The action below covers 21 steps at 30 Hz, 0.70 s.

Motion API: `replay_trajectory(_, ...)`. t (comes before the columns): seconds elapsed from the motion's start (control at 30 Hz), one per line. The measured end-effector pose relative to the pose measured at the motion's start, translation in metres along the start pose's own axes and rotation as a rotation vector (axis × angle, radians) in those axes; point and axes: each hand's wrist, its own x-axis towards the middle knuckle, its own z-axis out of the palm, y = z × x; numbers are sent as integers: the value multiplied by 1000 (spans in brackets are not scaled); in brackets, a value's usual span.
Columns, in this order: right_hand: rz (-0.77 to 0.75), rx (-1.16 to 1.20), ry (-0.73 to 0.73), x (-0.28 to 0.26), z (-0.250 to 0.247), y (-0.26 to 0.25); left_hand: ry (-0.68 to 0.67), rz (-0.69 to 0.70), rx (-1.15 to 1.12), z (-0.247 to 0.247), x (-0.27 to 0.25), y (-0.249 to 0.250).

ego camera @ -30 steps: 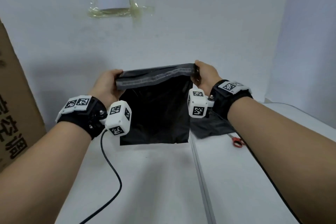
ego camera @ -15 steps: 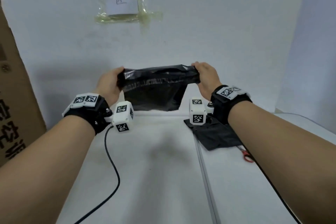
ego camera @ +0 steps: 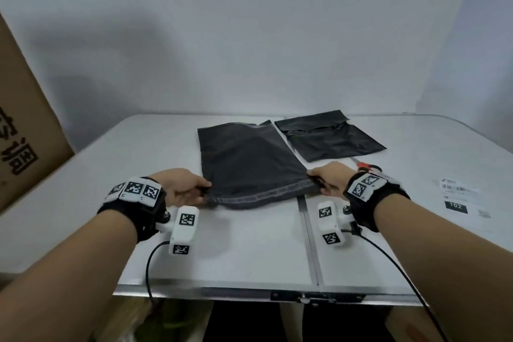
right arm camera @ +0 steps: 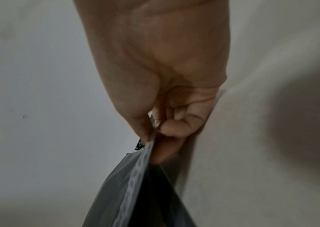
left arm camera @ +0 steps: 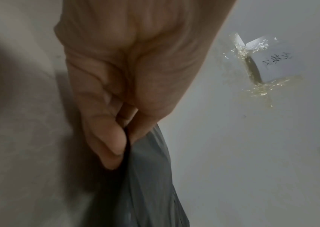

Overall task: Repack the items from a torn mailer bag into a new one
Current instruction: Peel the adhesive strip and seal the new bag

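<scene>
Seemingly matt plastic mailer bag (ego camera: 249, 164)

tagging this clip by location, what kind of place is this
Likely a parcel packing or sorting station. On the white folding table lie a grey mailer bag, pinched at its near corners by both hands, a second black mailer bag and a printed shipping label; a large cardboard carton stands alongside.

Scissors (ego camera: 367, 167) and label (ego camera: 459, 198) right of bag (ego camera: 249, 164)
</scene>
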Motion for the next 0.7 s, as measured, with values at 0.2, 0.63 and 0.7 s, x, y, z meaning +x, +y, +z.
replay_trajectory(0.2, 4, -193, -70, -17, -11, 9, -21, -16, 172, 2, -14, -8)
replay_trajectory(0.63, -25, -200, -144, -14, -20, 19, 106, 828, 882, 107, -32, 63)
replay_trajectory(0.7, -15, -194, -148, -13, -20, 19, 23, 876, 990, 135, -28, 70)
